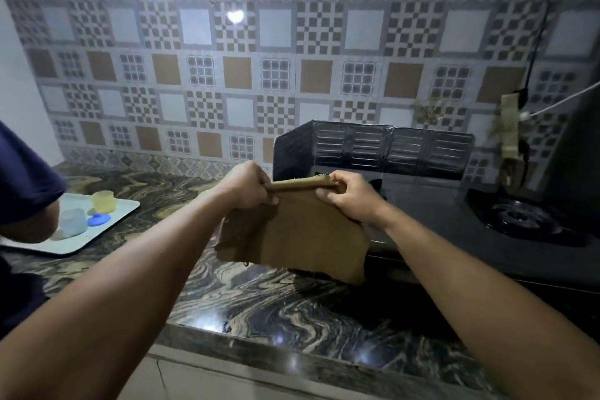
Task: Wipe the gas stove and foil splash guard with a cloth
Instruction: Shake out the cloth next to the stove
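Both hands grip brown cloth (302, 230) by its folded top edge: left hand (246, 187), right hand (349, 198). Cloth hangs above marble counter (292, 308), before gas stove (454, 214) and foil splash guard (389, 148).

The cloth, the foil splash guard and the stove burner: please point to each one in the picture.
cloth (302, 234), head view, middle of the hanging brown sheet.
foil splash guard (389, 148), head view, centre of its back panel.
stove burner (522, 217), head view, middle of the black ring.
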{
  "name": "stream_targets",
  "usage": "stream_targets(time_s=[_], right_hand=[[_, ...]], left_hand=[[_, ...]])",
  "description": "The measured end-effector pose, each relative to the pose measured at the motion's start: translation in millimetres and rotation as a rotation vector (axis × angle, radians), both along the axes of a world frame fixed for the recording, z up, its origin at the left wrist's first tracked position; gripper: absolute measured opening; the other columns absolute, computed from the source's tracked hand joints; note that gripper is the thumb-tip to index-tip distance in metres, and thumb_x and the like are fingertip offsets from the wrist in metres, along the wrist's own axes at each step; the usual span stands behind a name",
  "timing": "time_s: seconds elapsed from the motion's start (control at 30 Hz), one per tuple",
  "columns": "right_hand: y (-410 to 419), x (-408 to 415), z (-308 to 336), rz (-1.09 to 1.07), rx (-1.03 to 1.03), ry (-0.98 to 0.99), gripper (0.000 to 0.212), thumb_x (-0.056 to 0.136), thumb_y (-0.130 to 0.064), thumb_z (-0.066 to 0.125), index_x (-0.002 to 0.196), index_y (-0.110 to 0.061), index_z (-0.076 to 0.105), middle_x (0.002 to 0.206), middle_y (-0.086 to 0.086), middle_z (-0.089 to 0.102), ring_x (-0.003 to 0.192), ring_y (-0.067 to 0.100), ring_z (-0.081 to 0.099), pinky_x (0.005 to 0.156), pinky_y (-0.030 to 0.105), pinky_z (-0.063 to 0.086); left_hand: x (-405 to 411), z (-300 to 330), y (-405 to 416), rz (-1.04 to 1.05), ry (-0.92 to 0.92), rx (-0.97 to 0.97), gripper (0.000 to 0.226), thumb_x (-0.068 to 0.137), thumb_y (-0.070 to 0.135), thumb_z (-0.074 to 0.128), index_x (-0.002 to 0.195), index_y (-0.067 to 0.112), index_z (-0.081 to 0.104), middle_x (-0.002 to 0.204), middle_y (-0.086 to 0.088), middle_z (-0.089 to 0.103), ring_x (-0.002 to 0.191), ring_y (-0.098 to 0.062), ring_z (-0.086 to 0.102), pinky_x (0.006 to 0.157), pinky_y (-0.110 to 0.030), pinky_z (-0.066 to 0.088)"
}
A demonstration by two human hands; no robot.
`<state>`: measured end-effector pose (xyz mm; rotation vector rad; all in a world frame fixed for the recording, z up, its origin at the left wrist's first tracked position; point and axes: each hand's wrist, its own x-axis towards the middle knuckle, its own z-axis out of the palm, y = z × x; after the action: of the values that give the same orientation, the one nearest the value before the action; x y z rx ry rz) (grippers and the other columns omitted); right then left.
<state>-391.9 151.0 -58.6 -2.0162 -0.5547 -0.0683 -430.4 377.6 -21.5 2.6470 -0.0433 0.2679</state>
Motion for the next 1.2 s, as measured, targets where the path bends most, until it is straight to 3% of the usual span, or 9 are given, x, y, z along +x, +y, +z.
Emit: stream_targets(time_s=[0.1, 0.23, 0.43, 0.63, 0.73, 0.8, 0.9, 1.03, 1.2], right_hand=[[-32, 2, 27, 0.062, -0.039, 0.011, 0.027, 0.076, -0.011, 0.08, 0.1, -0.016, 0.067, 0.096, 0.006, 0.071, 0.087, 0.014, 0.066, 0.078, 0.029, 0.057], [-68, 11, 53, 0.031, -0.023, -0.069, 0.026, 0.072, 0.002, 0.08, 0.081, -0.018, 0.064, 0.081, -0.008, 0.066, 0.08, 0.006, 0.061, 0.072, 0.018, 0.05], [-119, 30, 85, 0.029, -0.277, -0.031, 0.043, 0.073, 0.016, 0.064, 0.072, -0.026, 0.078, 0.106, 0.002, 0.073, 0.106, 0.014, 0.065, 0.09, 0.033, 0.055], [-168, 60, 98, -0.096, -0.573, -0.127, 0.029, 0.064, -0.009, 0.065, 0.079, -0.028, 0.08, 0.09, -0.006, 0.074, 0.091, 0.014, 0.067, 0.087, 0.041, 0.057], [-204, 80, 100, -0.13, -0.563, -0.121, 0.015, 0.065, -0.033, 0.079, 0.079, -0.027, 0.08, 0.087, -0.002, 0.073, 0.083, 0.012, 0.068, 0.081, 0.035, 0.057], [-228, 97, 101, -0.225, -0.474, -0.154, 0.034, 0.068, -0.052, 0.077, 0.07, -0.018, 0.078, 0.074, 0.007, 0.072, 0.064, 0.015, 0.063, 0.062, 0.03, 0.05], [-253, 125, 102, -0.388, -0.438, -0.322, 0.029, 0.073, -0.041, 0.08, 0.053, -0.025, 0.068, 0.054, -0.008, 0.063, 0.048, 0.002, 0.054, 0.054, 0.02, 0.039], [-279, 156, 97, -0.427, -0.44, -0.364, 0.02, 0.069, -0.024, 0.085, 0.061, -0.029, 0.068, 0.068, -0.014, 0.065, 0.069, 0.004, 0.061, 0.069, 0.026, 0.049], [-307, 193, 79, -0.372, -0.509, -0.35, 0.032, 0.083, -0.005, 0.068, 0.096, -0.033, 0.074, 0.101, -0.012, 0.059, 0.101, 0.013, 0.056, 0.094, 0.033, 0.047]], left_hand=[[13, 7, -9, -0.08, -0.049, -0.152, 0.017, 0.071, 0.006, 0.079, 0.07, 0.02, 0.069, 0.077, 0.002, 0.066, 0.075, -0.015, 0.061, 0.06, -0.024, 0.046], [29, 19, -30, -0.201, -0.095, -0.305, 0.03, 0.066, -0.003, 0.08, 0.073, 0.017, 0.058, 0.077, 0.001, 0.06, 0.073, -0.013, 0.054, 0.06, -0.026, 0.044], [71, 35, -74, -0.392, -0.044, -0.389, 0.031, 0.073, -0.014, 0.065, 0.064, 0.015, 0.061, 0.055, 0.009, 0.056, 0.055, -0.002, 0.054, 0.05, -0.017, 0.042], [124, 47, -140, -0.51, 0.047, -0.166, 0.027, 0.07, -0.002, 0.078, 0.077, 0.024, 0.078, 0.067, 0.012, 0.072, 0.061, 0.003, 0.062, 0.056, -0.011, 0.048], [150, 54, -178, -0.473, 0.087, -0.162, 0.017, 0.066, 0.025, 0.087, 0.082, 0.027, 0.08, 0.077, 0.01, 0.073, 0.072, -0.002, 0.062, 0.065, -0.015, 0.049], [167, 57, -204, -0.449, 0.08, -0.211, 0.035, 0.068, 0.045, 0.082, 0.082, 0.014, 0.08, 0.076, 0.001, 0.07, 0.071, -0.011, 0.061, 0.064, -0.022, 0.05], [194, 58, -242, -0.427, -0.056, -0.285, 0.026, 0.072, 0.038, 0.081, 0.073, 0.012, 0.079, 0.066, 0.002, 0.067, 0.062, -0.008, 0.059, 0.062, -0.025, 0.051], [228, 52, -279, -0.46, -0.184, -0.216, 0.015, 0.07, 0.004, 0.081, 0.081, 0.014, 0.079, 0.078, 0.002, 0.072, 0.068, -0.003, 0.061, 0.06, -0.008, 0.047], [269, 36, -312, -0.498, -0.27, -0.06, 0.035, 0.077, -0.01, 0.058, 0.083, 0.018, 0.079, 0.087, 0.004, 0.068, 0.082, -0.011, 0.063, 0.079, -0.028, 0.054]])
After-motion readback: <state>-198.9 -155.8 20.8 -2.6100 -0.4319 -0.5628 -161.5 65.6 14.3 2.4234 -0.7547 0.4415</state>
